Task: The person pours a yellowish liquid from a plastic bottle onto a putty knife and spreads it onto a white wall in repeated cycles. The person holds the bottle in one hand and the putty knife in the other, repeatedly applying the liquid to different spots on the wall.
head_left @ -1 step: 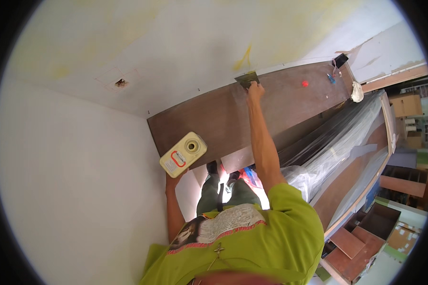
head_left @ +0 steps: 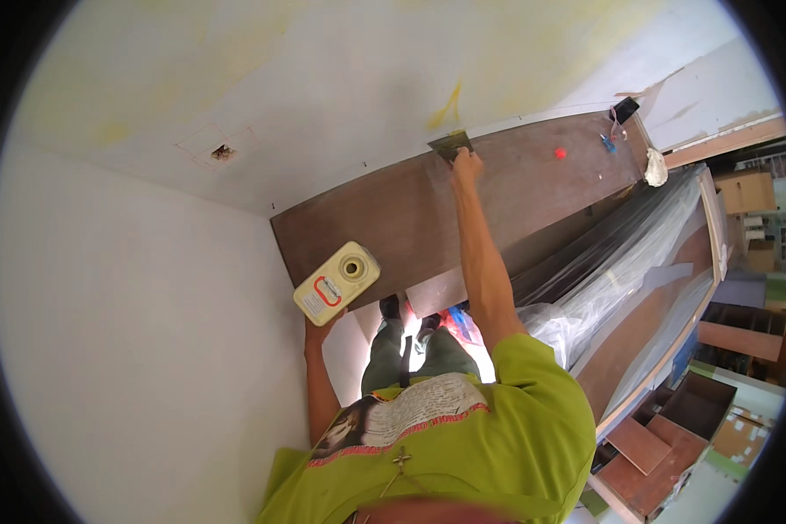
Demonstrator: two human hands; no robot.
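My right hand [head_left: 466,166] stretches forward, its fingers closed on a wide dark-bladed scraper [head_left: 446,144]. The blade lies against the foot of the pale wall [head_left: 314,96], where it meets a brown board [head_left: 515,175]. Just above the blade, a streak of yellow filler [head_left: 448,106] marks the wall. Nearer and to the left, my left hand [head_left: 325,330] holds a cream plastic jug [head_left: 336,284] from underneath. The jug's mouth is uncovered. Most of the left fingers are hidden behind it.
On the board's right part are a red cap [head_left: 560,154], a small blue item [head_left: 608,144] and a black object [head_left: 624,109]. A whitish bundle [head_left: 656,168] hangs at its end. Clear plastic sheeting [head_left: 603,297] covers furniture at the right. A hole [head_left: 224,153] opens in the wall.
My right hand and the scraper have shifted very slightly to the left along the wall's foot. My left hand and the jug have hardly moved.
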